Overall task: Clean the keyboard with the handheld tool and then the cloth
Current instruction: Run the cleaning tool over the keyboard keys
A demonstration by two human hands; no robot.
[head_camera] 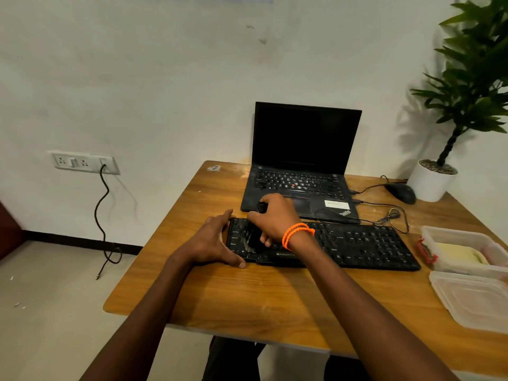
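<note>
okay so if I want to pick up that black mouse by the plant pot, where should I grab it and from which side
Judging by its pose, take the mouse from above, palm over its domed back, fingers and thumb pinching the two long sides. It lies flat on the table, close beside the white pot, so come in from the laptop side. Its cable runs toward the laptop; lift gently.

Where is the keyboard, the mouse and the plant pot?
keyboard (365, 244), head view, on the keys of its right half.
mouse (402, 192), head view, on its black back.
plant pot (432, 185), head view, on its white side.
</note>
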